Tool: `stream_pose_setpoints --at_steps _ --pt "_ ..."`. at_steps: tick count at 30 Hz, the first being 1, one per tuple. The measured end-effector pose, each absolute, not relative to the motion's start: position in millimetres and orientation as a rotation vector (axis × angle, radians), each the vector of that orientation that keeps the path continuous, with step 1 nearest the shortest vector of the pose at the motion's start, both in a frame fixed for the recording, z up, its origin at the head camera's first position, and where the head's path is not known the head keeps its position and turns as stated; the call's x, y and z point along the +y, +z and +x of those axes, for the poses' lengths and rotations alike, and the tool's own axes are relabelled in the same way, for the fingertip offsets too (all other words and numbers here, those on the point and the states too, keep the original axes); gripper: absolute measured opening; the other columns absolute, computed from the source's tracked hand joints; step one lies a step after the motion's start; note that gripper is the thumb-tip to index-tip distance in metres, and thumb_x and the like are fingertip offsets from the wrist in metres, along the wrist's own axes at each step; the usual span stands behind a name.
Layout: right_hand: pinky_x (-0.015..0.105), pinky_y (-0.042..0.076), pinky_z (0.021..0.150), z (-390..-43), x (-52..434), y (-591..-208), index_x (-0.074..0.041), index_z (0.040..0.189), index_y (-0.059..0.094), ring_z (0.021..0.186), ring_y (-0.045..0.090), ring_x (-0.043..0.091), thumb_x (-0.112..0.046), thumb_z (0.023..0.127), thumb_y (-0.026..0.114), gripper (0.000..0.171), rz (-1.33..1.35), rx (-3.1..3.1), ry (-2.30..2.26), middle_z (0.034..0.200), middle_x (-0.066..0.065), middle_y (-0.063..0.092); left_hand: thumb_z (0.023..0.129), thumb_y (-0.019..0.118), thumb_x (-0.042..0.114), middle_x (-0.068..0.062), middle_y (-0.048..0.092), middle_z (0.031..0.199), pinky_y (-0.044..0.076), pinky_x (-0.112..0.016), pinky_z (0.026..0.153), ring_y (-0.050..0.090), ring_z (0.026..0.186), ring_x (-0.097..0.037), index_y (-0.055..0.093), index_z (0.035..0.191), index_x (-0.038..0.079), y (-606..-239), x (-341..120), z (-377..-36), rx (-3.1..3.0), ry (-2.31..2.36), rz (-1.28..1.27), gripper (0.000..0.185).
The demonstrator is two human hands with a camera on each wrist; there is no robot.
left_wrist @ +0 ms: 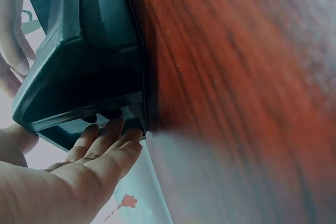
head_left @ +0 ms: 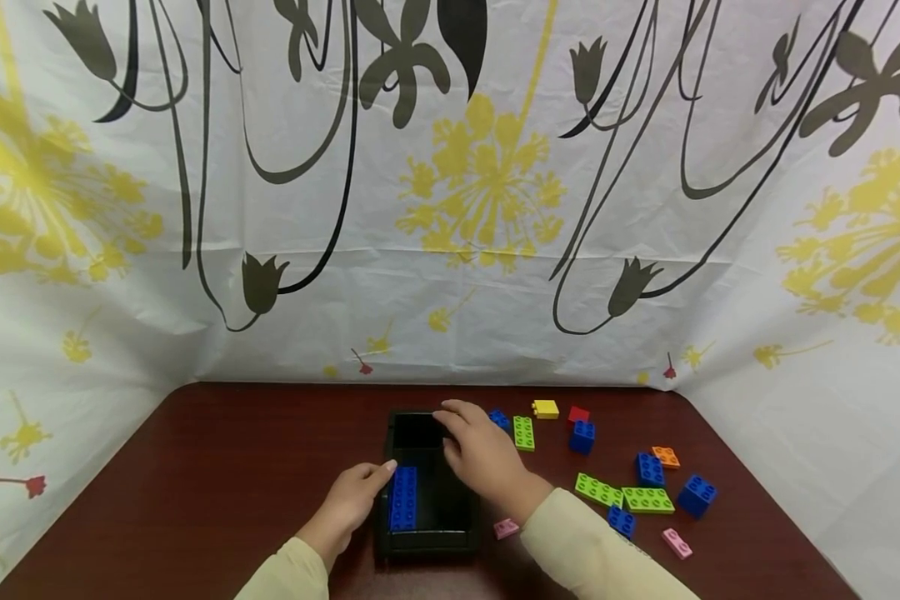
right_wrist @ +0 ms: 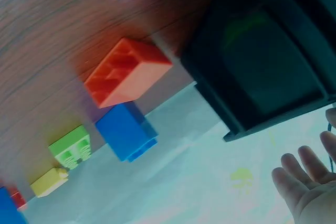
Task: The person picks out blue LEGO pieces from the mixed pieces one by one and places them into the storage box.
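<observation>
A black plastic box [head_left: 427,546] stands on the table, with a long blue strip of toy bricks [head_left: 403,498] lying inside along its left wall. My left hand [head_left: 351,502] grips the box's left side, thumb at the rim; in the left wrist view its fingers [left_wrist: 107,145] reach against the outer wall. Over the box's far right rim is my right hand [head_left: 487,454]. Its fingers [right_wrist: 310,169] look loosely extended in the right wrist view, with nothing seen between them. The head view does not show whether they touch the rim.
Right of the box lie several loose bricks: lime [head_left: 598,490], blue [head_left: 697,497], orange [head_left: 666,457], yellow [head_left: 545,409], red [head_left: 578,414] and pink [head_left: 677,543]. A patterned cloth [head_left: 450,317] hangs behind the brown table [head_left: 217,483] and along its sides.
</observation>
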State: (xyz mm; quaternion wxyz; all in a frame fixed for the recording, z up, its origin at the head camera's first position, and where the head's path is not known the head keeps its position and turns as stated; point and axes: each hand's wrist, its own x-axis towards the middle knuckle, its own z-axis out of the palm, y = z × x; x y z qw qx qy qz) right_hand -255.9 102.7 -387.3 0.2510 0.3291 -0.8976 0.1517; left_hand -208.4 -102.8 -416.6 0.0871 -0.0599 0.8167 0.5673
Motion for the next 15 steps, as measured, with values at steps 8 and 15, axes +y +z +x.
stream_pose_setpoints --at_steps 8,15 --pt "0.042 0.053 0.089 -267 116 -391 -0.006 0.124 0.064 0.117 0.056 0.029 -0.01 0.086 0.072 0.038 0.828 -2.449 0.517 0.131 0.014 0.056 0.098 0.049 0.05 -0.029 0.051 0.131 0.045 -0.059 0.092 0.048 0.119 -0.049 0.054 0.127 -0.008 -416 -103 -208 2.422 1.694 -0.174 0.065" --pt "0.046 0.048 0.097 -276 130 -393 -0.007 0.127 0.061 0.124 0.051 0.031 -0.013 0.088 0.07 0.04 0.684 -2.539 0.59 0.135 0.015 0.053 0.098 0.049 0.049 -0.029 0.051 0.131 0.045 -0.059 0.092 0.049 0.119 -0.048 0.055 0.126 -0.008 -415 -103 -208 2.423 1.695 -0.176 0.064"
